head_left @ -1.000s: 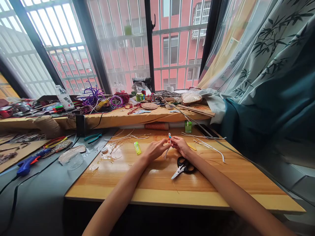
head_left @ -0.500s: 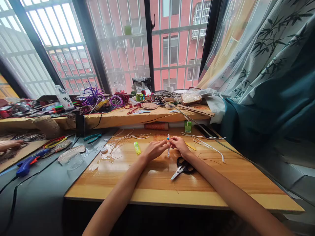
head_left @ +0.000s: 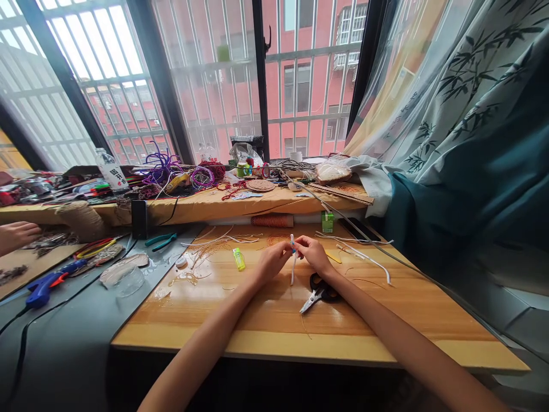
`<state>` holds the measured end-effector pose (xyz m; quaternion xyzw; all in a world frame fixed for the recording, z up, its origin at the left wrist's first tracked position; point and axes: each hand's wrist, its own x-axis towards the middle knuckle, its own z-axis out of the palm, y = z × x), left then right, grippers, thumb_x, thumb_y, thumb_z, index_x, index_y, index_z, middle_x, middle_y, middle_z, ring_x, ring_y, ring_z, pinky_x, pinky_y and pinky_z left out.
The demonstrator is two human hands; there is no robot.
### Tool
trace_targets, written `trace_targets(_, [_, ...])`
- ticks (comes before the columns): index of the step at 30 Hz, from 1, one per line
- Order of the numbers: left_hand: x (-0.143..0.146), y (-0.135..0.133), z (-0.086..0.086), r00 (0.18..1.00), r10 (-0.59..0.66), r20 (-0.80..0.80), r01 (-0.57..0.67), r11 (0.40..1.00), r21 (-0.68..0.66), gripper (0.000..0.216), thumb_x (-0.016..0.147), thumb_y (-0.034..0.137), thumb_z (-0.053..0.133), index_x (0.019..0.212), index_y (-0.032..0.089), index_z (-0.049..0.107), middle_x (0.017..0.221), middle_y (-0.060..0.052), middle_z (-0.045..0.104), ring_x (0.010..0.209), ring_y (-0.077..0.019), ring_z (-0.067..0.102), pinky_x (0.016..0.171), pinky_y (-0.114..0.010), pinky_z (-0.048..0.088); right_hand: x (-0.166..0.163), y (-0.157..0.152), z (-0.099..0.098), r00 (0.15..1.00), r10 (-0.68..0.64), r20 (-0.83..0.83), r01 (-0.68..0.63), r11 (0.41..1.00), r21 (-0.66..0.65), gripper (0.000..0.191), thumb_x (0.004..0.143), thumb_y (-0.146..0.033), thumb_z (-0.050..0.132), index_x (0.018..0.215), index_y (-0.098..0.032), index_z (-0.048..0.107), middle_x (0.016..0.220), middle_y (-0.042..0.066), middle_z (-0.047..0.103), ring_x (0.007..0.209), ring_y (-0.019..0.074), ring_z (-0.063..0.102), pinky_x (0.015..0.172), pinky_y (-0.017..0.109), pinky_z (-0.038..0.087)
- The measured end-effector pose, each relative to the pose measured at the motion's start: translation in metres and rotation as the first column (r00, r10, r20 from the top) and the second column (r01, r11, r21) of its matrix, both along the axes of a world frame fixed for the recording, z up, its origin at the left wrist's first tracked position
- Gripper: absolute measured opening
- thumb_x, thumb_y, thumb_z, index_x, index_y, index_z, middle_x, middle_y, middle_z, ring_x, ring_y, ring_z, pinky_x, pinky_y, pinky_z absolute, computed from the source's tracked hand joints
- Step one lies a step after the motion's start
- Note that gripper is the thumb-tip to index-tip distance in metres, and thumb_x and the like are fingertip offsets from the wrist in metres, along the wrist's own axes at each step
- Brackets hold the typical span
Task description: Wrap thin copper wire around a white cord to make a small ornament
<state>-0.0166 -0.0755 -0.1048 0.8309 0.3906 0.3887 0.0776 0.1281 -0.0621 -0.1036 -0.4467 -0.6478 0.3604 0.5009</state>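
Above the wooden board (head_left: 180, 329), both hands meet with their fingertips together on a thin white cord (head_left: 293, 273). A small blue bit shows on the cord at the fingers. My left hand (head_left: 273, 260) is closed on the cord from the left, and my right hand (head_left: 314, 254) pinches it from the other side. One end sticks up above the fingers; a straight length hangs below. Black-handled scissors (head_left: 317, 296) lie by my right wrist, blades pointing toward me, handles partly under the forearm. A yellow-green lighter (head_left: 239, 259) lies left of my left hand.
White cord pieces (head_left: 366, 257) and thin brown strands (head_left: 206, 246) lie on the board. A green box (head_left: 327, 221) stands at its back. Leftward are a blue glue gun (head_left: 43, 289), teal pliers (head_left: 162, 241) and another person's hand (head_left: 19, 236). A cluttered ledge (head_left: 206, 209) runs behind.
The white cord's lower part now hangs longer and straighter below the fingers. My left fingers have curled in closer to my right. The other person's hand has lifted slightly.
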Motion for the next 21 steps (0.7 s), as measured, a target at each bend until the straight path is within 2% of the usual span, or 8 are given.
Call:
trace_targets(2, [0.005, -0.001, 0.000, 0.983, -0.033, 0.183, 0.065, 0.984, -0.168, 0.014, 0.077, 0.027, 0.043, 0.078, 0.016, 0.052, 0.067, 0.001, 0.058, 0.051, -0.0051, 0.046, 0.050, -0.017, 0.036, -0.001, -0.002, 0.001, 0.999, -0.026, 0.025, 0.026, 1.000, 0.001, 0.021, 0.068, -0.036, 0.052, 0.069, -0.015, 0.055, 0.050, -0.003, 0.050, 0.045, 0.0076, 0.045, 0.046, 0.021, 0.037])
trace_targets(5, [0.007, -0.003, 0.003, 0.903, -0.075, 0.424, 0.243, 0.902, -0.358, 0.016, 0.073, 0.030, 0.047, 0.078, 0.015, 0.049, 0.064, 0.001, 0.055, 0.044, -0.0035, 0.040, 0.042, -0.016, 0.033, -0.002, -0.003, 0.003, 0.999, -0.036, 0.026, 0.037, 0.999, -0.013, 0.022, 0.068, -0.035, 0.051, 0.072, -0.014, 0.057, 0.051, -0.002, 0.052, 0.045, 0.0079, 0.045, 0.044, 0.021, 0.036])
trace_targets(7, [0.005, -0.003, 0.006, 0.833, -0.097, 0.545, 0.374, 0.825, -0.425, 0.017, 0.070, 0.028, 0.049, 0.081, 0.015, 0.048, 0.065, 0.002, 0.054, 0.041, -0.0028, 0.039, 0.040, -0.016, 0.032, -0.002, -0.003, 0.002, 1.000, -0.024, 0.012, 0.025, 0.999, -0.021, 0.022, 0.068, -0.034, 0.050, 0.074, -0.013, 0.057, 0.053, -0.001, 0.052, 0.044, 0.0076, 0.044, 0.043, 0.020, 0.034])
trace_targets(9, [0.002, -0.001, 0.008, 0.773, -0.083, 0.629, 0.449, 0.772, -0.451, 0.018, 0.069, 0.025, 0.047, 0.084, 0.015, 0.047, 0.067, 0.002, 0.053, 0.039, -0.0023, 0.039, 0.040, -0.017, 0.033, -0.002, -0.002, 0.001, 1.000, -0.010, 0.003, 0.010, 1.000, -0.022, 0.024, 0.067, -0.033, 0.051, 0.077, -0.013, 0.058, 0.056, -0.001, 0.054, 0.044, 0.0072, 0.043, 0.043, 0.020, 0.035])
trace_targets(11, [-0.001, 0.003, 0.009, 0.738, -0.014, 0.675, 0.431, 0.780, -0.454, 0.019, 0.072, 0.026, 0.041, 0.086, 0.015, 0.047, 0.067, 0.002, 0.053, 0.037, -0.0022, 0.038, 0.039, -0.018, 0.032, -0.002, -0.001, -0.001, 1.000, 0.004, 0.013, -0.004, 1.000, -0.025, 0.026, 0.066, -0.033, 0.052, 0.080, -0.013, 0.059, 0.060, 0.000, 0.056, 0.045, 0.0071, 0.043, 0.044, 0.020, 0.036])
trace_targets(13, [-0.003, 0.008, 0.008, 0.734, 0.064, 0.676, 0.344, 0.823, -0.452, 0.023, 0.075, 0.032, 0.038, 0.085, 0.014, 0.047, 0.064, 0.002, 0.051, 0.035, -0.0021, 0.037, 0.037, -0.017, 0.030, -0.003, -0.001, -0.002, 0.999, 0.035, 0.034, -0.033, 0.999, -0.032, 0.027, 0.066, -0.033, 0.052, 0.082, -0.013, 0.060, 0.063, 0.001, 0.056, 0.047, 0.0072, 0.043, 0.045, 0.020, 0.036])
trace_targets(17, [-0.005, 0.015, 0.004, 0.828, 0.146, 0.541, 0.161, 0.863, -0.479, 0.031, 0.073, 0.042, 0.043, 0.073, 0.013, 0.050, 0.059, 0.003, 0.048, 0.034, -0.0018, 0.035, 0.034, -0.017, 0.025, -0.004, -0.003, -0.002, 0.990, 0.119, 0.079, -0.116, 0.993, -0.037, 0.029, 0.066, -0.036, 0.052, 0.079, -0.013, 0.062, 0.061, 0.000, 0.055, 0.047, 0.0066, 0.041, 0.045, 0.019, 0.033])
trace_targets(21, [-0.005, 0.014, 0.001, 0.881, 0.124, 0.456, 0.130, 0.865, -0.484, 0.028, 0.070, 0.039, 0.047, 0.064, 0.012, 0.051, 0.054, 0.003, 0.046, 0.037, -0.0033, 0.037, 0.036, -0.017, 0.029, -0.005, -0.003, -0.002, 0.978, 0.176, 0.111, -0.167, 0.982, -0.086, 0.033, 0.064, -0.043, 0.053, 0.073, -0.013, 0.062, 0.057, -0.001, 0.053, 0.043, 0.0054, 0.037, 0.042, 0.019, 0.028])
